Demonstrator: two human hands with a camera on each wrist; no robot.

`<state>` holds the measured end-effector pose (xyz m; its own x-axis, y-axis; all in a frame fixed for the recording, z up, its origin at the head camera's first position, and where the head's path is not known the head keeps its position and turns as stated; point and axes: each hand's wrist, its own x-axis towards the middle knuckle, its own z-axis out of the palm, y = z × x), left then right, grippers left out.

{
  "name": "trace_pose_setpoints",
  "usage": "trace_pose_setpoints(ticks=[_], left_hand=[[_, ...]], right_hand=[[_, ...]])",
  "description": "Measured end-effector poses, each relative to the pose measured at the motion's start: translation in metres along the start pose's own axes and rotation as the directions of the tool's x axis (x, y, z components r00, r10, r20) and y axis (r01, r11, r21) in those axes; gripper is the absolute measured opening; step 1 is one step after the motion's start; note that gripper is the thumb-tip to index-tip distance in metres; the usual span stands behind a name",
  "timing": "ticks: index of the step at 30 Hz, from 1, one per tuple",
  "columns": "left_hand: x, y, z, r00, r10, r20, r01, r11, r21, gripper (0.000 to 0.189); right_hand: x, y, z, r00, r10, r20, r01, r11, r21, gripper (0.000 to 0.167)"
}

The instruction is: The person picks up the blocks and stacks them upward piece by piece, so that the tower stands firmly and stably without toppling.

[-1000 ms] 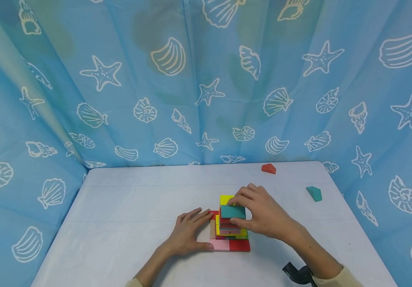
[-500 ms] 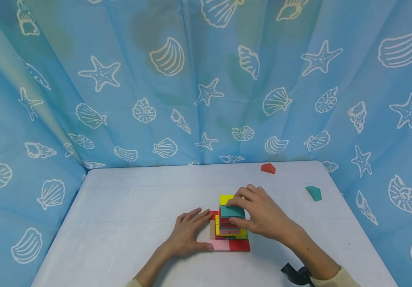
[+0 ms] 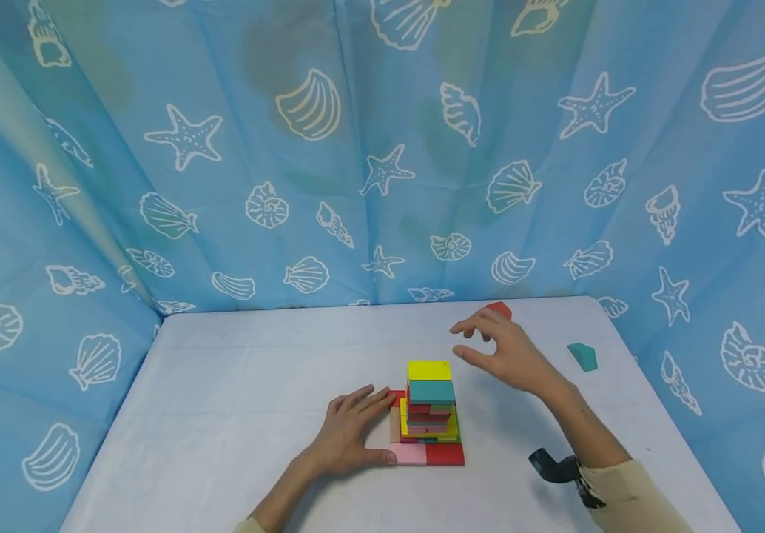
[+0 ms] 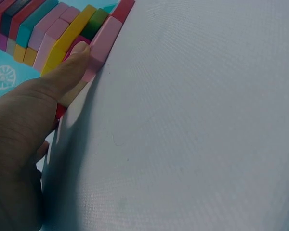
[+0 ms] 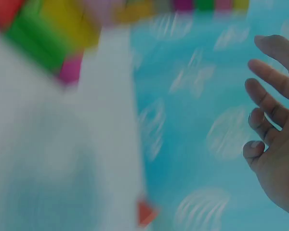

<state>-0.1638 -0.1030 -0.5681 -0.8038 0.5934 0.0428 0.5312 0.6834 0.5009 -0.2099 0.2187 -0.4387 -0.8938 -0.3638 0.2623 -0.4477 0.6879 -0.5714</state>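
Observation:
A layered tower of colourful flat blocks [image 3: 428,418] stands on the table, with a teal block [image 3: 431,391] and a yellow block [image 3: 429,370] side by side on top. Its wider base shows a pink block [image 3: 408,454] and a red block [image 3: 445,454] in front. My left hand [image 3: 351,437] rests at the base's left side, fingers spread; in the left wrist view its thumb [image 4: 72,67] lies against the lower blocks. To the tower's upper right, my right hand [image 3: 512,355] hovers with parted fingers and holds nothing. The right wrist view shows the tower blurred.
A red angular block [image 3: 501,309] lies at the table's back edge, partly behind the right hand. Farther right is a teal angular block [image 3: 583,357]. A black curved device [image 3: 553,468] is on the right wrist. A blue shell-patterned curtain [image 3: 382,148] surrounds the white table [image 3: 256,385].
My right hand has let go of the teal block on top of the tower and moved up and right. The left hand has stayed in place at the base.

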Motion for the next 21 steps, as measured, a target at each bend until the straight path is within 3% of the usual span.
trace_pose_setpoints(ticks=[6,10,15,17,21], left_hand=[[0.000,-0.001,0.000,1.000,-0.009,0.004,0.009,1.000,-0.009,0.096],[0.000,-0.002,0.000,1.000,-0.017,0.014,0.017,1.000,-0.010,0.096],[0.000,-0.002,0.001,1.000,-0.020,0.015,0.020,1.000,-0.011,0.096],[0.000,-0.002,0.001,1.000,-0.018,0.011,0.018,1.000,-0.010,0.096],[0.001,-0.003,0.002,1.000,-0.013,0.008,0.014,1.000,-0.010,0.096]], right_hand=[[0.016,0.094,0.004,0.986,0.164,-0.014,-0.163,0.986,0.015,0.035],[0.017,0.136,0.006,0.957,0.288,0.026,-0.289,0.956,0.059,0.047],[0.023,0.162,0.012,0.939,0.343,0.015,-0.343,0.933,0.105,0.050],[0.027,0.167,0.014,0.937,0.349,-0.003,-0.347,0.932,0.110,0.052],[0.033,0.171,0.018,0.914,0.406,-0.008,-0.403,0.910,0.094,0.059]])
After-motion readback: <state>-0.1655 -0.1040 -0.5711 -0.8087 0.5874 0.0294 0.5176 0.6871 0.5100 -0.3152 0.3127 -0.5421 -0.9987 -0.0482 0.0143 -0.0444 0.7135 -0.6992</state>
